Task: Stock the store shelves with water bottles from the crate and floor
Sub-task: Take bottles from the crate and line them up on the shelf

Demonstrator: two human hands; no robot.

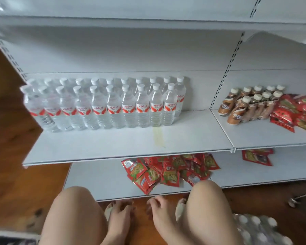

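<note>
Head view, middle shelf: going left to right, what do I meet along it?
Two rows of water bottles → slotted shelf upright → Nescafe coffee bottles → red snack packets.

Left hand (121,217), right hand (160,212) bare; knees (74,207) bare; pale slippers (180,208).

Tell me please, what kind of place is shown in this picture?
Probably a small shop: white slotted metal shelving, identical water bottles lined up in rows, and bottled coffee drinks beside red snack packets.
</note>
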